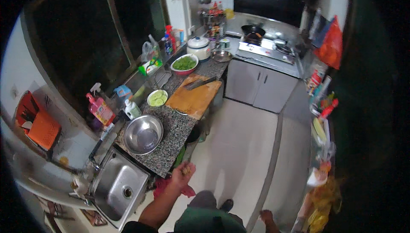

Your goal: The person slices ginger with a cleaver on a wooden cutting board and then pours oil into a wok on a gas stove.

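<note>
My left hand point(183, 176) is cupped beside the near corner of the granite counter, its fingers curled round small yellowish pieces point(186, 170) whose kind I cannot make out. Low on the right hangs my right hand point(266, 215), away from the counter; its fingers are too small and dim to read. Closest to the left hand on the counter is a steel bowl point(143, 135). Beyond it are a white bowl of sliced cucumber point(158, 98) and a wooden cutting board point(188, 100) with a cleaver point(200, 83) lying across its far part.
A steel sink point(115, 186) lies at the left. Farther back stand a bowl of green leaves point(184, 64), a white lidded pot point(199, 48) and a gas stove point(267, 51) with a black wok point(253, 32). Bags and packages point(322, 169) line the right side.
</note>
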Motion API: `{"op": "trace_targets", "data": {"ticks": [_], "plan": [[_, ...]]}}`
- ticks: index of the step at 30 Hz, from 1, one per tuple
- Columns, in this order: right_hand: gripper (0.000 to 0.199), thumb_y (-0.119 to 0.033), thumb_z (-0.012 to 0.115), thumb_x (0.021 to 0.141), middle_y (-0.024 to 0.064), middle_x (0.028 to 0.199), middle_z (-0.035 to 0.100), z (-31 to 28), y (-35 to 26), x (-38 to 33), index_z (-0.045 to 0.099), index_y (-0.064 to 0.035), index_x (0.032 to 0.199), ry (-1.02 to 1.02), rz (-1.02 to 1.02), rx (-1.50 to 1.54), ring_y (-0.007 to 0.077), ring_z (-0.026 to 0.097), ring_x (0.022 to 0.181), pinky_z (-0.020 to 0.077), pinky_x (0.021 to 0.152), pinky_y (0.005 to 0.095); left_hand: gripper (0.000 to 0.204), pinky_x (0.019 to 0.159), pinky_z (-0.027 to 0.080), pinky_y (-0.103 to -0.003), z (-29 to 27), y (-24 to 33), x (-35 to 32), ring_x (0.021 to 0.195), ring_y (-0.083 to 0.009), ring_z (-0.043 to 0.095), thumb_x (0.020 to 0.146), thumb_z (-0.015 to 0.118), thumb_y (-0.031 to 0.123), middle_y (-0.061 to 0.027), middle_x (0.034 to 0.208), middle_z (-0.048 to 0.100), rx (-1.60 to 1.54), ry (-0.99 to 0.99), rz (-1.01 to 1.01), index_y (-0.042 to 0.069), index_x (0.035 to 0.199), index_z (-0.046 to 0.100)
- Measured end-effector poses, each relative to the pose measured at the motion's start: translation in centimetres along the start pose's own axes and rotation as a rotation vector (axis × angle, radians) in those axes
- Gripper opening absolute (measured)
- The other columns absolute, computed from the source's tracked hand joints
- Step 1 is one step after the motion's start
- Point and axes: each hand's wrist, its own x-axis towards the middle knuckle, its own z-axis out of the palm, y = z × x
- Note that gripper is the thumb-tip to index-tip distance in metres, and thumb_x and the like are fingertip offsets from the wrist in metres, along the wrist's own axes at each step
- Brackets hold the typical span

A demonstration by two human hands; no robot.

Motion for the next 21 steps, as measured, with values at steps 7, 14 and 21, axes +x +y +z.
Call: {"op": "trace_targets", "data": {"ticks": [7,14,21], "plan": [[0.013,-0.013,0.056,0.085,0.007,0.071,0.061,-12.1,-8.3,25.4,0.062,-0.0017,0.084,0.12,0.204,0.476,0.0196,0.059,0.062,0.0498,0.056,0.033,0.016,0.084,0.05,-0.043,9.2,6.3,13.7,0.087,-0.0285,0.058,0.092,0.046,0.013,-0.0149,0.09,0.059,0.019,0.008,0.247,0.0,0.102,0.05],[0.023,-0.022,0.056,0.088,0.009,0.075,0.064,-15.4,-7.3,41.4,0.063,0.0,0.09,-0.254,-0.202,0.16,0.0164,0.061,0.06,0.0493,0.054,0.0303,0.016,0.075,0.05,-0.039,13.7,11.4,27.6,0.079,-0.0264,0.059,0.091,0.045,0.014,-0.0125,0.086,0.059,0.146,0.196,0.348,0.002,0.096,0.053],[0.029,-0.03,0.059,0.085,0.0122,0.083,0.066,-22.4,-29.3,60.3,0.065,-0.0017,0.09,-0.236,-0.164,-0.08,0.0195,0.064,0.072,0.0502,0.068,0.0329,0.024,0.067,0.051,-0.034,19.0,16.4,35.2,0.072,-0.0217,0.057,0.083,0.05,0.006,-0.0088,0.081,0.055,0.252,0.411,0.476,0.002,0.107,0.049]]}}
